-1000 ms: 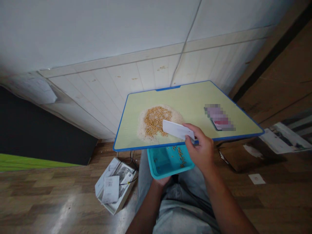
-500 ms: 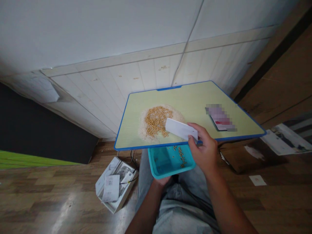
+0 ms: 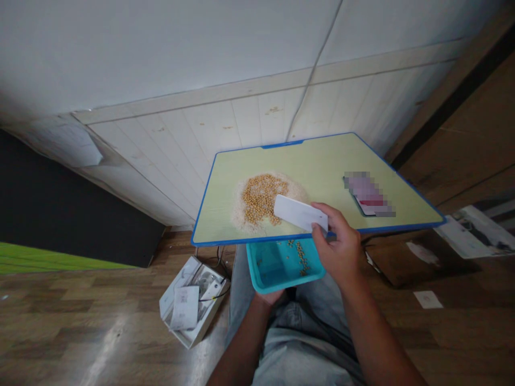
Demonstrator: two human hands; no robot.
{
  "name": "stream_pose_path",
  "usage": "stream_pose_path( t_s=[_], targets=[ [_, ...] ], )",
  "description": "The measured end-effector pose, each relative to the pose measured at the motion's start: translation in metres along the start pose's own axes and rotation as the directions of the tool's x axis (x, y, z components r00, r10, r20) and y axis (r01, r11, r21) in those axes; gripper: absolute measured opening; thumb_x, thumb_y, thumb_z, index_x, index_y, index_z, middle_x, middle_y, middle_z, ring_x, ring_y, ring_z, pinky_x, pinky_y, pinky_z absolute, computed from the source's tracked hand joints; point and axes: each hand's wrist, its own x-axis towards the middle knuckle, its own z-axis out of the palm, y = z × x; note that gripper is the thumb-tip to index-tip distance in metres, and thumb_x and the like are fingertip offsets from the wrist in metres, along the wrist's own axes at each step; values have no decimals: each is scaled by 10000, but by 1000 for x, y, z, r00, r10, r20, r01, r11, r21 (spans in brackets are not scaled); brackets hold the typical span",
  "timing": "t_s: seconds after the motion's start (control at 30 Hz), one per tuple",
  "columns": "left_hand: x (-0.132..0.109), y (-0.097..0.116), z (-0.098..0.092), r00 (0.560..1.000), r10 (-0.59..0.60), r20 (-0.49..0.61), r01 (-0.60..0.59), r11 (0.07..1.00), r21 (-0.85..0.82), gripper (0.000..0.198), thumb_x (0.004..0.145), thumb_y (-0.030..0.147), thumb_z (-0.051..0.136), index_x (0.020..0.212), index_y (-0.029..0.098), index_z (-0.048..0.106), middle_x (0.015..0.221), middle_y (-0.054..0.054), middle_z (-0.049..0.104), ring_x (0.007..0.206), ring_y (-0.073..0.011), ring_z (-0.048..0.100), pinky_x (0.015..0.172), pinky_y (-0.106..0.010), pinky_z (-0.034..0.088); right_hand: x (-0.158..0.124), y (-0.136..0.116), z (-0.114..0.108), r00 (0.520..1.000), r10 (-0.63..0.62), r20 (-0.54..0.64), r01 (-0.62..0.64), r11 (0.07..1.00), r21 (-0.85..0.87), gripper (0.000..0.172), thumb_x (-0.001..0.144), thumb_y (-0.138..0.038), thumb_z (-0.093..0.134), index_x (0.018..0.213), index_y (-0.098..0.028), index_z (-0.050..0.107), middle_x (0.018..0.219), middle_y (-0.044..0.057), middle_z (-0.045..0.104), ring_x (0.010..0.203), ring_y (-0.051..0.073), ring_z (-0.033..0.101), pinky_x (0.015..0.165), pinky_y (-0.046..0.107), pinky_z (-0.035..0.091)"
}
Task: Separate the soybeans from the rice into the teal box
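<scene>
My right hand (image 3: 338, 241) grips one end of a flat white rectangular piece (image 3: 298, 212) between thumb and fingers. Its far end rests at or just above the right edge of a heap of soybeans (image 3: 257, 195), which lie on a spread of fine white grains like rice (image 3: 243, 220). Below the table's front edge, my left hand (image 3: 270, 296) supports a teal plastic tub (image 3: 267, 268) from underneath; most of its fingers are hidden by the tub. Several soybeans (image 3: 301, 260) lie inside the tub, mostly toward its right side.
The heap is on a pale yellow-green table (image 3: 322, 155) with a blue rim, standing against the wall. A phone-like slab (image 3: 368, 195), partly pixelated, lies on its right side. On the floor are a white box (image 3: 193, 305) with cables and papers, and a brown carton (image 3: 418, 260).
The whole view has shifted slightly, so everything sits a little further right. Both hands, the white piece and the tub keep their places relative to the table.
</scene>
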Motion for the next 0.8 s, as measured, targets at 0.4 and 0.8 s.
stream_pose_path(
  t_s=[0.4,0.8],
  targets=[
    [5,0,-11,995,24,96,-33,995,90,820,1283,669,334,1874,268,737,2002,-77,661,2015,-334,386,1675,-625,247,1,-1,-1,998,3,56,-4,1000,19,450,1065,-210,752,1456,-317,947,1311,68,1012,1048,297,983,908,366,802],
    [2,-2,-8,996,68,55,-76,984,160,748,1250,684,398,1527,281,964,1909,-64,775,1988,-396,445,1644,-673,335,3,-1,0,995,-17,95,14,999,31,462,1066,-190,750,1458,-333,948,1331,56,1016,1072,306,994,945,379,804]
  ],
)
